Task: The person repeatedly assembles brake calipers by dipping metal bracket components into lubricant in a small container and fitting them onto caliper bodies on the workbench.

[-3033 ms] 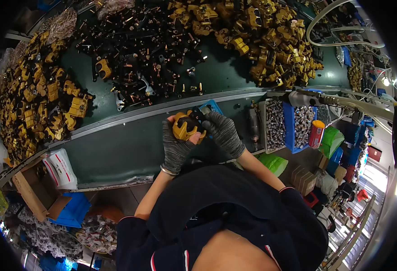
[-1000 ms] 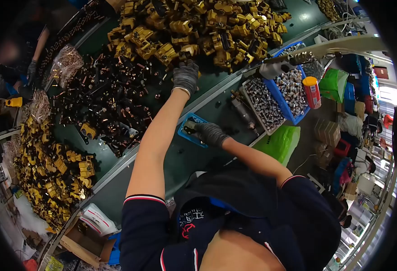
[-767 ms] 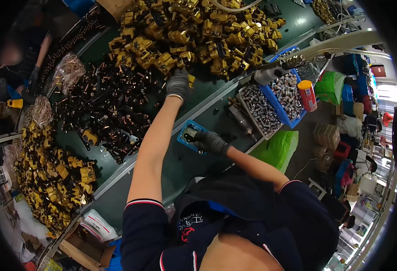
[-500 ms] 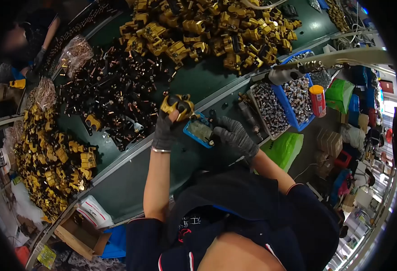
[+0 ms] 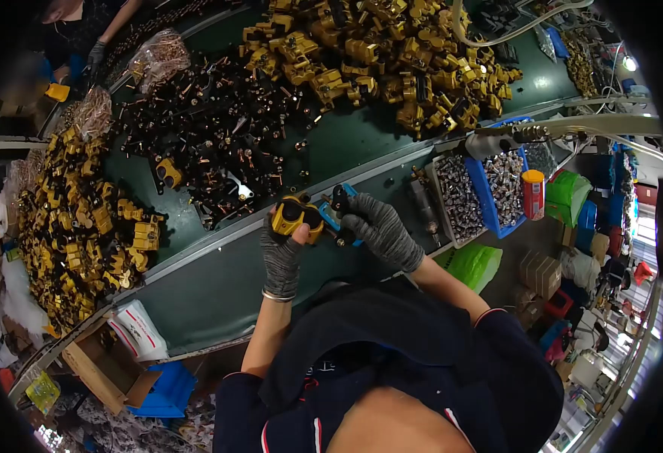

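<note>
My left hand [image 5: 282,264], in a dark grey knitted glove, is closed around a yellow-and-black moulded part [image 5: 295,217]. Two round black openings in that part face up, and my bare thumb tip presses its near side. Close on its right is a small blue tray [image 5: 330,220], largely covered by my right hand [image 5: 384,232]. That gloved hand has its fingers bent together, with a small black part [image 5: 339,199] at the fingertips over the tray. What lies inside the tray is mostly hidden. A dark power-driver-like tool [image 5: 424,205] lies right of my right hand.
Yellow parts form a big heap [image 5: 392,60] on the green belt and another pile [image 5: 82,234] at left. Black pieces [image 5: 218,128] spread between them. Metal fittings fill a white bin [image 5: 458,200] and a blue bin [image 5: 501,189]. Beyond the belt stands another person [image 5: 82,38].
My right hand has moved left over the blue tray, covering it more. The yellow-and-black part has turned and come nearer the tray. The whole view has shifted slightly.
</note>
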`<state>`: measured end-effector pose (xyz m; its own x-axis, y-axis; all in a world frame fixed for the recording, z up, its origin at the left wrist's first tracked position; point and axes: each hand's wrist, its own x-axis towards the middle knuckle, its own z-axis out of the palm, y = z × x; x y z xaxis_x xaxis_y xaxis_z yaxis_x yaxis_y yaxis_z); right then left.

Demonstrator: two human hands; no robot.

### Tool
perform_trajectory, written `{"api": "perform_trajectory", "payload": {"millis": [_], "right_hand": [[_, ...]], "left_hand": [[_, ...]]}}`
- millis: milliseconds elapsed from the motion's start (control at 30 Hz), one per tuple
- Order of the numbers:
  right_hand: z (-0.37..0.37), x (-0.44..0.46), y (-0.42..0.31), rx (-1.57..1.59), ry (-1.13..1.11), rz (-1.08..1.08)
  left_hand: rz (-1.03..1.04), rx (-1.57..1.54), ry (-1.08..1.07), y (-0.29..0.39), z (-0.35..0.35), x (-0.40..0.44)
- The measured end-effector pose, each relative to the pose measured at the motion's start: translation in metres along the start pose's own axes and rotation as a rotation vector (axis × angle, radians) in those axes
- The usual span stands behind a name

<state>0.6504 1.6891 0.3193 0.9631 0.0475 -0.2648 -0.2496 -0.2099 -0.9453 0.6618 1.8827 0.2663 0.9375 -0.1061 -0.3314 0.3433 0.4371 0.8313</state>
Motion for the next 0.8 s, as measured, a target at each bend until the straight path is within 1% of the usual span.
{"api": "perform_trajectory", "payload": {"millis": [33,100,200,333,400,433,500,533,600,633,700,733,800], "right_hand": [[0.001,0.000,0.001,-0.007,-0.001,-0.003],[0.004,0.001,0.002,-0.133,0.054,-0.144],[0.006,-0.001,-0.017,-0.234,0.051,-0.174],[0.011,-0.001,-0.005,-0.233,0.016,-0.246],[0.013,0.004,-0.016,-0.094,0.003,-0.038],[0.016,0.005,-0.016,-0.086,-0.022,-0.048],[0.018,0.005,-0.014,-0.205,0.020,-0.197],[0.020,0.007,-0.013,-0.192,-0.005,-0.210],[0.021,0.008,-0.010,-0.128,-0.031,-0.063],[0.022,0.008,-0.003,-0.168,-0.028,-0.059],[0.030,0.007,0.012,-0.004,0.000,0.001],[0.031,0.008,0.017,0.015,-0.052,-0.024],[0.030,0.008,0.027,0.069,-0.048,-0.057]], "left_hand": [[0.003,-0.006,-0.001,0.002,0.002,-0.001],[0.055,0.041,-0.038,0.007,0.005,-0.004],[0.069,0.079,-0.013,0.016,0.010,-0.008],[0.082,0.113,-0.037,0.024,0.010,-0.011],[0.115,0.114,-0.032,0.026,0.012,-0.013],[0.112,0.129,-0.017,0.025,0.010,-0.015],[0.120,0.155,0.027,0.031,0.014,-0.020],[0.146,0.158,0.032,0.029,0.013,-0.022],[0.133,0.123,0.066,0.024,0.013,-0.026],[0.137,0.120,0.053,0.026,0.015,-0.028],[0.158,0.088,0.069,0.033,0.019,-0.033],[0.231,0.194,0.077,0.031,0.017,-0.035],[0.265,0.225,0.057,0.028,0.011,-0.033]]}}
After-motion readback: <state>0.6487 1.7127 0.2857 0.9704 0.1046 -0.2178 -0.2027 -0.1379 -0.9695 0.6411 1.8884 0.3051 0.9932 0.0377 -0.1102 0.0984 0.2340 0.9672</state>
